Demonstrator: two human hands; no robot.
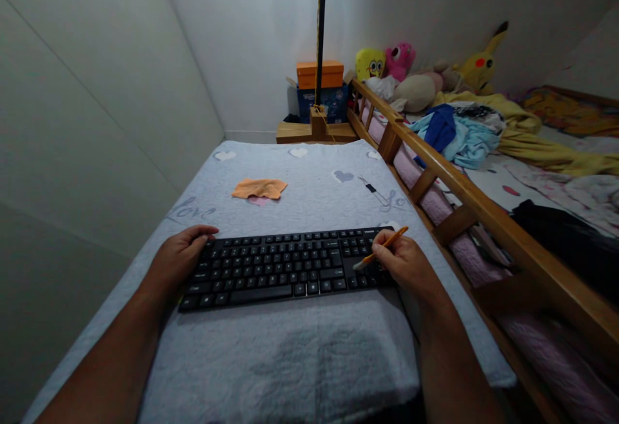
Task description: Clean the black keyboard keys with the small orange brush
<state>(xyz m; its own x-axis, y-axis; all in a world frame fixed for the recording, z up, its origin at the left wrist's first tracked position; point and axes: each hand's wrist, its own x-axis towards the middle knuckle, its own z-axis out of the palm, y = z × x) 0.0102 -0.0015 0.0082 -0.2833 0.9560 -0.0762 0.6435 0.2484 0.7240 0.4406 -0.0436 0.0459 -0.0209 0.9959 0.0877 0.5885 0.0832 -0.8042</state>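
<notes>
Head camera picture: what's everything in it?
Keyboard: one, black, centre
Brush: one, orange, over keyboard
Cloth: one, orange, beyond the keyboard
Wire tool: one, silver and black, right of the cloth
Sheet: one, pale blue, beneath the keyboard
Boxes: two, orange above blue, back
Pole: one, black, back
Rail: one, brown, right
Plush toys: at least four, mixed, far right
Clothes and bedding: uncountable, mixed, beyond the rail
Walls: two or more, pale, left and back
Left hand: one, bare, keyboard's left end
Right hand: one, bare, holding the brush
</notes>
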